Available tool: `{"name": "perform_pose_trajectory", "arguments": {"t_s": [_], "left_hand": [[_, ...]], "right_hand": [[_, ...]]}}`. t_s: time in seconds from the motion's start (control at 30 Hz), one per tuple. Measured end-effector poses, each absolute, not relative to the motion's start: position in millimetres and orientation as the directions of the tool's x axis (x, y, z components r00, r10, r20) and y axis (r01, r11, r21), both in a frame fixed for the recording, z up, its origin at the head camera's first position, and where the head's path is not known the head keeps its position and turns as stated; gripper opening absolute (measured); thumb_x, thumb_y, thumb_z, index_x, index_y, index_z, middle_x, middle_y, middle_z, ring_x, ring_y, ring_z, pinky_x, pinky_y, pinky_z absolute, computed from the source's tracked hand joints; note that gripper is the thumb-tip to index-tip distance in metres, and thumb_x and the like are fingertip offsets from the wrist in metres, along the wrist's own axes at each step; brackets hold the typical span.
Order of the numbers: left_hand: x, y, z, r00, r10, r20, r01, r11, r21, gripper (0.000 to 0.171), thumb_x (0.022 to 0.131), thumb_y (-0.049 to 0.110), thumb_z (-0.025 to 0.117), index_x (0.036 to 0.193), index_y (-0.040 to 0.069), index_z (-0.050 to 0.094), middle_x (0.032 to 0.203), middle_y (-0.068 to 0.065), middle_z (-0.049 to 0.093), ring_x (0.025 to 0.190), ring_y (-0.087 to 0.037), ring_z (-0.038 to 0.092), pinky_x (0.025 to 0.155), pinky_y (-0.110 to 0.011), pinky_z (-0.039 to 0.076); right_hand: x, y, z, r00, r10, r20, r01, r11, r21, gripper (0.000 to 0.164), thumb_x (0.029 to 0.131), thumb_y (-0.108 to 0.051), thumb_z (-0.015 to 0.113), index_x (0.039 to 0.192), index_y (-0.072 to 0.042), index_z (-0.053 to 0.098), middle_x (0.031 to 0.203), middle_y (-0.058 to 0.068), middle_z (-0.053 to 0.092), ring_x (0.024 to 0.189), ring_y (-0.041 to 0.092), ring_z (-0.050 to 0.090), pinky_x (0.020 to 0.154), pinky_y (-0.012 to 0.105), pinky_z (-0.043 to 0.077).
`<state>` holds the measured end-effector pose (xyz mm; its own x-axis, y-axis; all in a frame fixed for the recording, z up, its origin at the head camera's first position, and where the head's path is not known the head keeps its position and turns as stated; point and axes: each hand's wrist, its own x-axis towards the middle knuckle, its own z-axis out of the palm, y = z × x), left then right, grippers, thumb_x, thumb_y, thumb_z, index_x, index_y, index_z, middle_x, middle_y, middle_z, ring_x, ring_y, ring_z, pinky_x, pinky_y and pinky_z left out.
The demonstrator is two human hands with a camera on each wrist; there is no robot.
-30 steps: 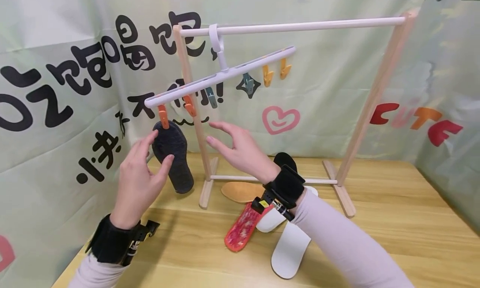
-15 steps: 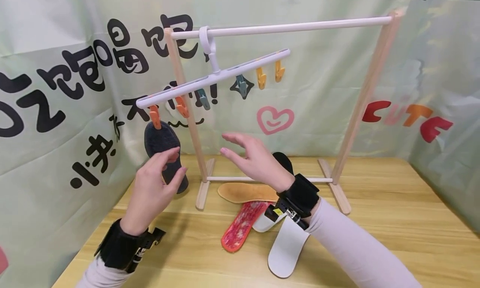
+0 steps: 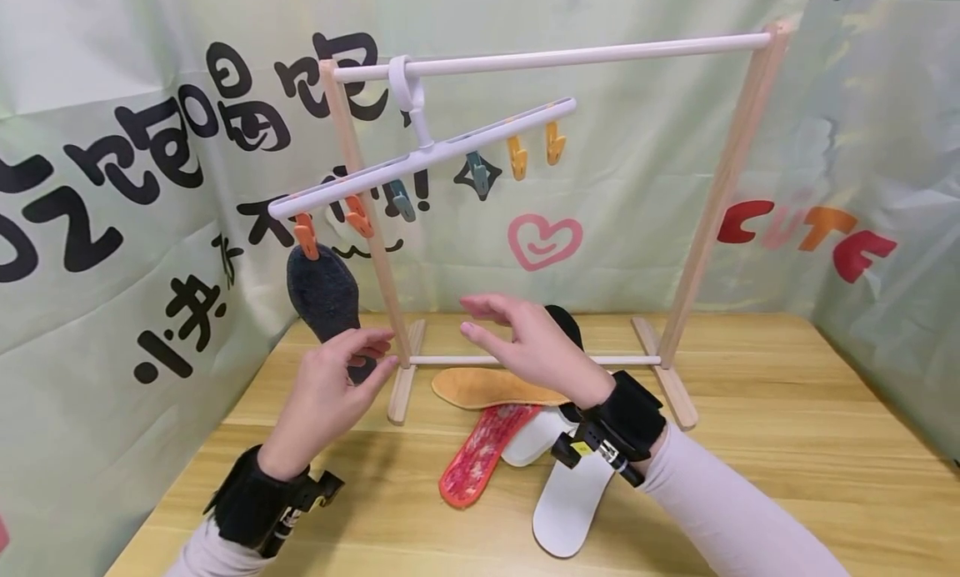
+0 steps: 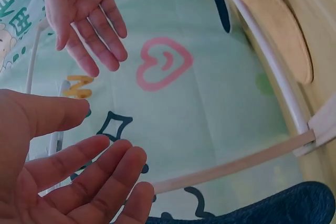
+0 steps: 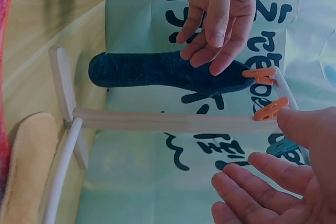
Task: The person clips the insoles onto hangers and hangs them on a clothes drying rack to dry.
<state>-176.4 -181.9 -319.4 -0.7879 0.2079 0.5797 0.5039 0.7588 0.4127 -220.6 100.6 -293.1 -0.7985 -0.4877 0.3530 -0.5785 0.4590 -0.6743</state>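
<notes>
Both hands (image 3: 330,393) (image 3: 542,348) loosely spread and empty, the left near the dark insole (image 3: 322,289).

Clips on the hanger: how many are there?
6, left to right along the hanger: outer orange clip on the dark insole, inner orange clip, left blue clip, right blue clip, left yellow clip, right yellow clip.

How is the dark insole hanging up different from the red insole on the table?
The dark insole hangs from an orange clip; the red insole lies flat on the table. The dark insole looks plain, while the red insole has pale patches and a bright edge. Both are long, with a rounded end.
</notes>
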Motion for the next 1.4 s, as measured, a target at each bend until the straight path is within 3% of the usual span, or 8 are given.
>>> {"name": "perform_pose_trajectory", "arguments": {"t_s": [0.2, 0.43, 0.57, 0.9, 1.4], "left_hand": [[-178, -178, -323, -0.805, 0.226, 0.548, 0.507, 0.741, 0.441, 0.023, 0.097, 0.015, 0.081, 0.12, 0.01, 0.078, 0.104, -0.003, 0.081, 0.092, -0.015, 0.076, 0.072, -0.028, 0.059], [-182, -173, -328, -0.828, 0.244, 0.506, 0.503, 0.721, 0.476, 0.021, 0.098, 0.013, 0.08, 0.118, 0.01, 0.079, 0.102, -0.001, 0.08, 0.091, -0.014, 0.075, 0.078, -0.034, 0.063], [-184, -168, -331, -0.827, 0.266, 0.495, 0.517, 0.708, 0.481, 0.019, 0.099, 0.012, 0.079, 0.118, 0.008, 0.079, 0.098, 0.0, 0.08, 0.09, -0.014, 0.075, 0.079, -0.038, 0.065], [-189, -153, -340, -0.859, 0.293, 0.419, 0.495, 0.682, 0.538, 0.016, 0.098, 0.011, 0.079, 0.114, 0.008, 0.079, 0.09, 0.002, 0.077, 0.081, -0.007, 0.071, 0.072, -0.024, 0.06], [-201, -123, -359, -0.893, 0.322, 0.315, 0.451, 0.661, 0.601, 0.015, 0.098, 0.013, 0.079, 0.112, 0.007, 0.078, 0.087, 0.004, 0.076, 0.077, -0.004, 0.07, 0.072, -0.022, 0.06]], "right_hand": [[-221, 111, -303, -0.81, -0.476, 0.341, -0.563, 0.473, -0.678, 0.046, 0.109, -0.031, 0.066, 0.147, -0.007, 0.063, 0.14, 0.008, 0.073, 0.13, 0.025, 0.07, 0.11, 0.045, 0.056], [-220, 123, -313, -0.807, -0.489, 0.331, -0.566, 0.48, -0.671, 0.041, 0.108, -0.03, 0.066, 0.142, -0.005, 0.068, 0.123, 0.005, 0.079, 0.115, 0.021, 0.073, 0.099, 0.038, 0.06], [-221, 128, -318, -0.816, -0.486, 0.314, -0.549, 0.481, -0.683, 0.04, 0.108, -0.029, 0.067, 0.14, -0.005, 0.068, 0.122, 0.006, 0.079, 0.114, 0.02, 0.073, 0.097, 0.036, 0.06], [-225, 132, -326, -0.844, -0.462, 0.271, -0.5, 0.498, -0.708, 0.04, 0.108, -0.028, 0.068, 0.14, -0.005, 0.069, 0.121, 0.006, 0.079, 0.112, 0.02, 0.073, 0.096, 0.036, 0.06], [-235, 134, -339, -0.846, -0.479, 0.235, -0.476, 0.481, -0.736, 0.036, 0.108, -0.024, 0.067, 0.138, -0.004, 0.07, 0.124, 0.01, 0.078, 0.113, 0.024, 0.074, 0.099, 0.041, 0.061]]}}
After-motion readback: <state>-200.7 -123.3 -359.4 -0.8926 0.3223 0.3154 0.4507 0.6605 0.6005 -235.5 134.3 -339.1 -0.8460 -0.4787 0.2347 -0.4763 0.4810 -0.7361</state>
